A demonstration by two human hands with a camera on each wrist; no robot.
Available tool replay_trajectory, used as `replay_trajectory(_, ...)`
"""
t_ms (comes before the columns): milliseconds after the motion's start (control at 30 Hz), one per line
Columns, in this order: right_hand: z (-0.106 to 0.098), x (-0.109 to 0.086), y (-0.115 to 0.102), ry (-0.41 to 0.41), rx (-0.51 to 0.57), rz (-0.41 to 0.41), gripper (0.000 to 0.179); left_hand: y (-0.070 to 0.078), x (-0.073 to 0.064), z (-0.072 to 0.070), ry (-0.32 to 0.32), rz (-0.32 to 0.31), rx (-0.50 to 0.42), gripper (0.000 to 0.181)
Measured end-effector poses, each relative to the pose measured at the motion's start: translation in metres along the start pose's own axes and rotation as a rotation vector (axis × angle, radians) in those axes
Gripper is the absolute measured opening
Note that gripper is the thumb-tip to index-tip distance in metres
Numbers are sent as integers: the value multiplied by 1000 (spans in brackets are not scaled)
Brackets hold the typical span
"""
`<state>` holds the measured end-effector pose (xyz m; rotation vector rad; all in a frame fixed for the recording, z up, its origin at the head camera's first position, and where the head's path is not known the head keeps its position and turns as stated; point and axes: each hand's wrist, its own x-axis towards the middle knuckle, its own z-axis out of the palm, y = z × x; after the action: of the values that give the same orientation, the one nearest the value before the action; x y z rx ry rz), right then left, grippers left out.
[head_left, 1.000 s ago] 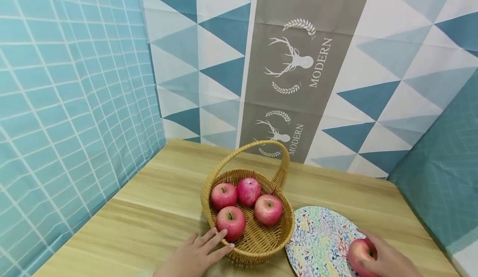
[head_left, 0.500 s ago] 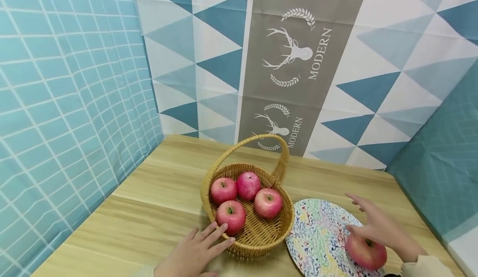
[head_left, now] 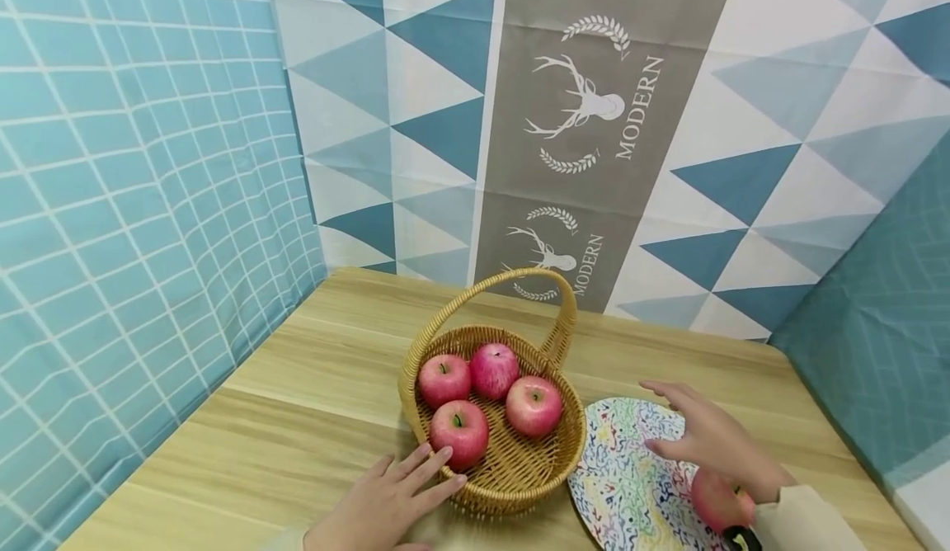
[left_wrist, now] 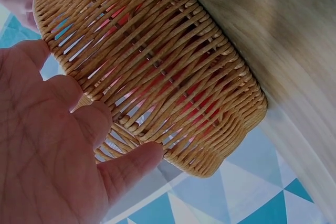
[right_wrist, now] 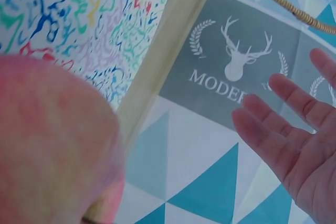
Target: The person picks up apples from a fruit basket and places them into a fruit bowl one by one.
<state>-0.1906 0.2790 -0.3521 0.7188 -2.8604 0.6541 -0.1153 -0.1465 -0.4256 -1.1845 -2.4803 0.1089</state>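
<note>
A wicker basket with a tall arched handle holds several red apples. My left hand rests on its near left rim; in the left wrist view that hand's fingers lie spread along the woven edge. To the right, a round plate with a multicoloured squiggle pattern bears one more apple, partly hidden behind my right wrist. Over the plate my right hand hovers with nothing in it. The right wrist view has this apple close up, apart from the extended fingers.
Everything stands on a wood-grain table. Blue tiled cloth hangs at the left, a triangle-patterned backdrop behind, and a teal covering at the right. The basket's handle arches high above its contents.
My right hand held the apple on the plate a second ago. It has let go, risen off it and shifted left over the plate. My left hand stays on the basket rim.
</note>
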Motion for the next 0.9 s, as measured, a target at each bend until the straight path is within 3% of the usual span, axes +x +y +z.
replay_trajectory(367,2,14,-21,-68,94,-124,71,-1,0,-1,16,10,-13,67)
replay_trajectory(533,2,22,-30,-163,249,-177,75,-2,-1,-1,16,9,-27,66)
replay_trajectory(900,4,39,-39,-317,514,-99,74,-3,-2,0,20,16,-28,66)
